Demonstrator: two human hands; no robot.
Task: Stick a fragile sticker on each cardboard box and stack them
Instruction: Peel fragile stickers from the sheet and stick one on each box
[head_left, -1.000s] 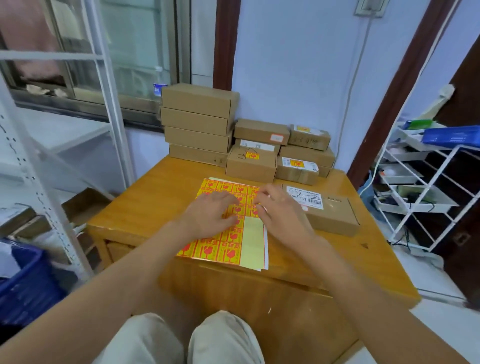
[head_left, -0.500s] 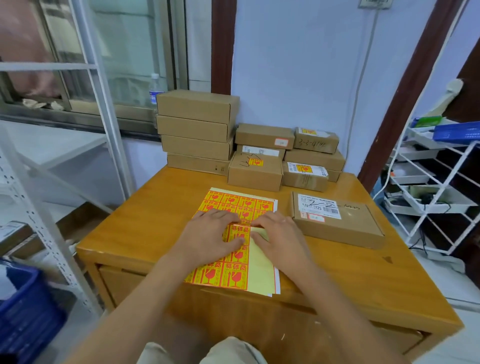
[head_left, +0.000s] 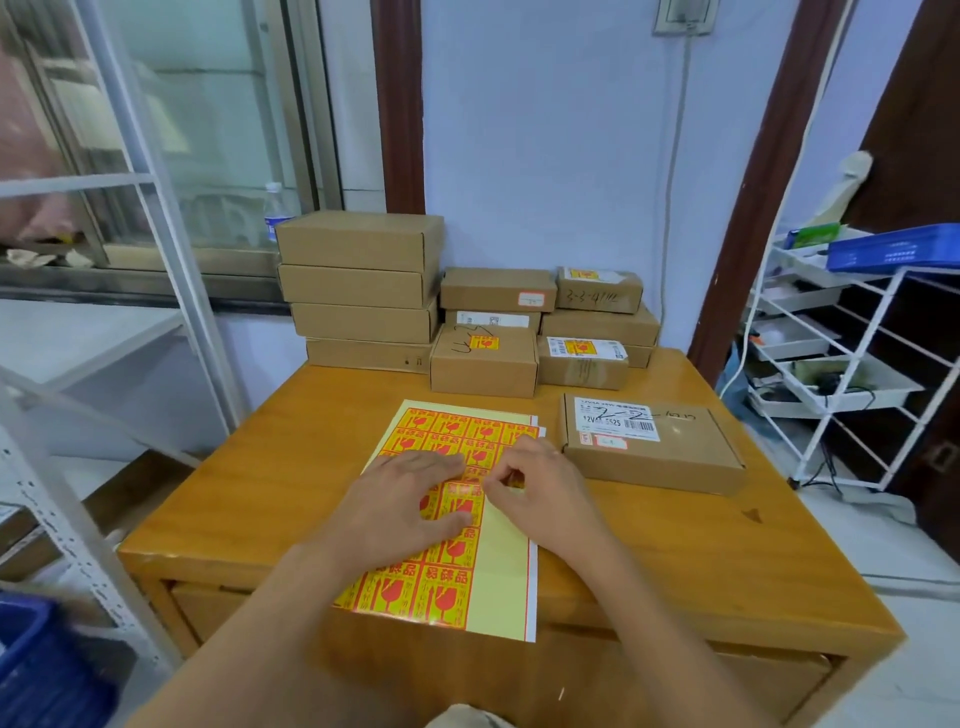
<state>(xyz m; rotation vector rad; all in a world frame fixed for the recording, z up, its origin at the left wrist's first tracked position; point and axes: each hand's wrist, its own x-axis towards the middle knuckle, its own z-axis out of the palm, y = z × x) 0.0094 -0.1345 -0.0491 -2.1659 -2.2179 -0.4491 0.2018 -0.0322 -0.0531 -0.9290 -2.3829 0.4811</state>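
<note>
Right hand is pinching a red-and-yellow fragile sticker off the yellow backing sheet; left hand is pressing flat, fingers extended, steadying it. Flat brown cardboard box is waiting just beside, unstickered (apparently). Stacked boxes behind: several already labelled.

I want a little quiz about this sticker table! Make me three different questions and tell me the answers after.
1. True or false: the left hand lies flat on the sticker sheet.
2. What does the right hand pinch? A) a pen B) a sticker C) a box
3. Fill in: the flat box beside the sheet lies to its ____.

Key: 1 true; 2 B; 3 right.
</note>
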